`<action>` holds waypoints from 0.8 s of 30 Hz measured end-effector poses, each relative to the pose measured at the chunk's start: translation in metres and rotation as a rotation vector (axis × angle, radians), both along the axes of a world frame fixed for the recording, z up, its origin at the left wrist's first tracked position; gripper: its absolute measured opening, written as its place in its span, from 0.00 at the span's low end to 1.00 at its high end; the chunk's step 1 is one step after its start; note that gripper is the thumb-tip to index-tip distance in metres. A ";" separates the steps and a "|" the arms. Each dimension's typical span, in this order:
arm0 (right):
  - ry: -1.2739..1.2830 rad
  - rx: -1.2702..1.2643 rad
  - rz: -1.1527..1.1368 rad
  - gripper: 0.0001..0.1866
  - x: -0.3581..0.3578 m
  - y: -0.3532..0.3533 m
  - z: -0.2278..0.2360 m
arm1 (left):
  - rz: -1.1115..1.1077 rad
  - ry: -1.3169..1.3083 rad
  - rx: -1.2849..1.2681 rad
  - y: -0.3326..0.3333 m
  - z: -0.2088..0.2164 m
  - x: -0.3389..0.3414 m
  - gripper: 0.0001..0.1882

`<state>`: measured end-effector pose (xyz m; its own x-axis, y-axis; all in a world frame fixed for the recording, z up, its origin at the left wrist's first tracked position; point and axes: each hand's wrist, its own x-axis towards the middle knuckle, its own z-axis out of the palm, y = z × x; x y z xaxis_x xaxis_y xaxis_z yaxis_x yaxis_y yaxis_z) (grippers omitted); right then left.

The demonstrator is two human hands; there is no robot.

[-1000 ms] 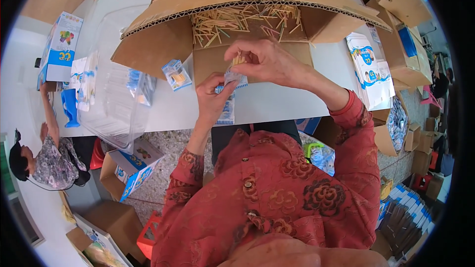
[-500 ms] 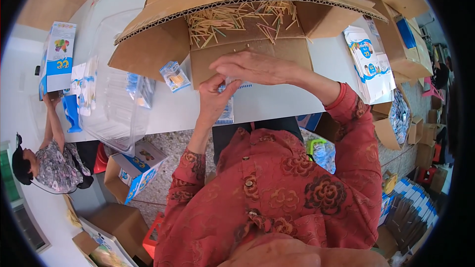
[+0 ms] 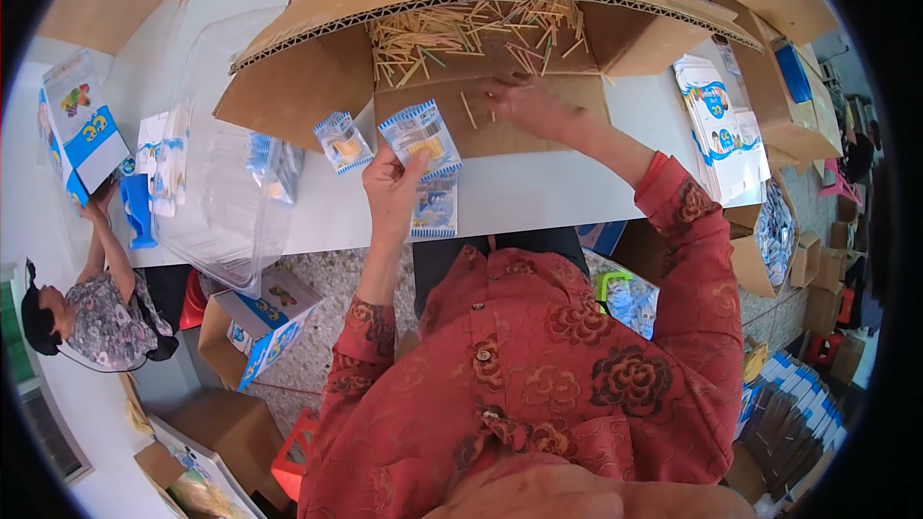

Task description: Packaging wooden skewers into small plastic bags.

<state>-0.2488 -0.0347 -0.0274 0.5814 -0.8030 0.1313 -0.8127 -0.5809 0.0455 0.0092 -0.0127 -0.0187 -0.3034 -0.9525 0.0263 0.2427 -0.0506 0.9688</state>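
Observation:
My left hand [image 3: 390,183] pinches the lower edge of a small clear packet [image 3: 421,125] with blue-and-white borders and pale sticks inside. Over the front flap of a cardboard box [image 3: 399,101] lying on its side, my right hand [image 3: 538,111] is blurred by motion. Its fingers are beside a couple of loose thin sticks [image 3: 468,111], and I cannot make out whether they grip any. Many short wooden sticks [image 3: 423,34] lie in a loose pile inside the box. Another packet [image 3: 343,142] rests left of my left hand, and one more packet [image 3: 435,207] lies under the held one.
A clear plastic tray [image 3: 216,202] with packets in it stands on the white table [image 3: 538,192] to the left. Beyond it a co-worker [image 3: 106,317] handles a blue-and-white carton [image 3: 85,125]. Flat printed cartons [image 3: 711,125] are stacked at right, near a box of packets [image 3: 774,231].
My hands have moved apart. The packet is now raised in my left hand, and my right hand has gone right, over the box flap. The co-worker's carton has tilted.

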 end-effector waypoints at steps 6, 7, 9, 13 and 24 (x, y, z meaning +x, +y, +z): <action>0.212 0.049 0.065 0.16 0.007 -0.004 -0.001 | 0.032 -0.030 -0.026 0.003 -0.005 -0.002 0.10; 0.243 0.112 0.050 0.17 0.007 -0.005 0.000 | 0.031 -0.031 -0.026 0.004 -0.007 -0.001 0.10; 0.197 0.047 0.115 0.17 0.007 -0.006 -0.001 | -0.001 -0.089 0.023 0.004 -0.008 0.003 0.11; 0.132 -0.089 0.327 0.12 0.013 -0.014 0.002 | -0.015 -0.073 0.010 0.006 -0.007 0.000 0.11; 0.233 -0.083 0.280 0.11 0.021 -0.023 -0.009 | 0.069 -0.145 -0.033 0.013 0.001 -0.005 0.07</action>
